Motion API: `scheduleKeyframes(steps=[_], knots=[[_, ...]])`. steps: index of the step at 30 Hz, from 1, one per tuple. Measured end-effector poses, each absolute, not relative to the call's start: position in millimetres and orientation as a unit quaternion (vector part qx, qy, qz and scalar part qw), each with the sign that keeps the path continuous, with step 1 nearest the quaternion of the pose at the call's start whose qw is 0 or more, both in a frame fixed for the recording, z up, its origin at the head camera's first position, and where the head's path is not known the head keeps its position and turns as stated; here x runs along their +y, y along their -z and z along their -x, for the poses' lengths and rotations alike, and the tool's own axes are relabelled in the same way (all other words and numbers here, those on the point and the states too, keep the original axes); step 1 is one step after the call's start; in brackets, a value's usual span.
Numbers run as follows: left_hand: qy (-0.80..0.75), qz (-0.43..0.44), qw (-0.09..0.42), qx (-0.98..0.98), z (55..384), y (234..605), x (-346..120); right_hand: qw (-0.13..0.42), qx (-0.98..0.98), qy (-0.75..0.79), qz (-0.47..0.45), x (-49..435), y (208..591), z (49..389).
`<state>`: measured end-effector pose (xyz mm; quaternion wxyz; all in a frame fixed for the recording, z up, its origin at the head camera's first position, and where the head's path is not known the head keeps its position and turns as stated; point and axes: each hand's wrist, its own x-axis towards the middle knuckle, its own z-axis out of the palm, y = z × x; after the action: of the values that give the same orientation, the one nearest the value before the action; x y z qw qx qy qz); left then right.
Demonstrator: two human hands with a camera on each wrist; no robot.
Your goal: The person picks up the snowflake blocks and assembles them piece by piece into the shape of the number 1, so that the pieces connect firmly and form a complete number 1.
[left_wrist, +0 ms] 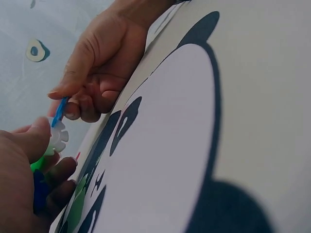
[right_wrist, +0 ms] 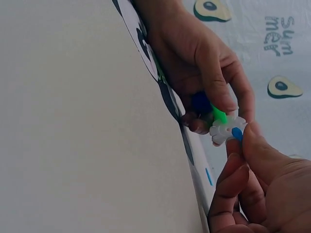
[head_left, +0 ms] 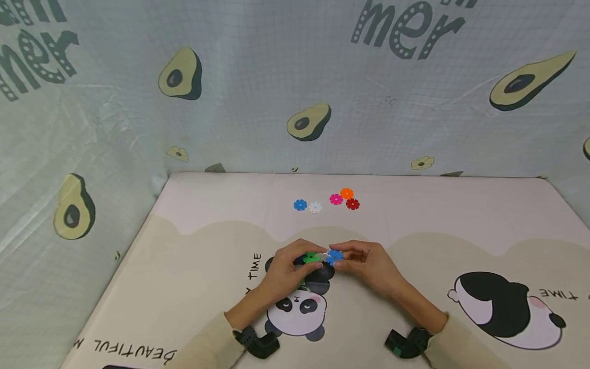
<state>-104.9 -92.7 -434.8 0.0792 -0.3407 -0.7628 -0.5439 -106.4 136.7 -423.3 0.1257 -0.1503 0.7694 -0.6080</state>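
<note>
Near the middle of the table, in the head view, my left hand (head_left: 289, 269) holds a small joined group of notched plastic snowflake discs. A green disc (head_left: 311, 258) shows between its thumb and fingers. The left wrist view shows a white disc (left_wrist: 59, 138) at the group's end and a dark blue disc (left_wrist: 41, 191) under the curled fingers. My right hand (head_left: 372, 264) pinches a light blue disc (head_left: 335, 257) between thumb and fingertips. Seen from the right wrist, this blue disc stands edge-on right at the rim of the white disc (right_wrist: 222, 133).
Farther back lie loose discs: a blue one (head_left: 300, 205) beside a white one (head_left: 315, 207), then pink (head_left: 336, 199), orange (head_left: 346, 193) and red (head_left: 352, 204) clustered. The tablecloth (head_left: 193, 287) has printed pandas. An avocado-patterned curtain (head_left: 249, 77) hangs behind the table.
</note>
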Motion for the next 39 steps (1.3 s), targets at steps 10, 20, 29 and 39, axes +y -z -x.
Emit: scheduleKeyframes(steps=[10,20,29,39], knots=[[0.542,0.327,0.104,-0.767,105.3,433.9,-91.5,0.121,0.773,0.614,0.109,137.6,422.0,107.7],[0.553,0.369,0.091,-0.742,95.0,400.5,-88.9,0.139,0.763,0.623,0.106,130.4,418.3,103.7],[0.559,0.361,0.086,-0.742,93.5,401.7,-89.2,0.146,0.757,0.629,0.105,128.3,417.4,102.6],[0.571,0.337,0.079,-0.745,90.6,402.0,-88.6,0.105,0.799,0.587,0.078,135.2,412.6,111.7]])
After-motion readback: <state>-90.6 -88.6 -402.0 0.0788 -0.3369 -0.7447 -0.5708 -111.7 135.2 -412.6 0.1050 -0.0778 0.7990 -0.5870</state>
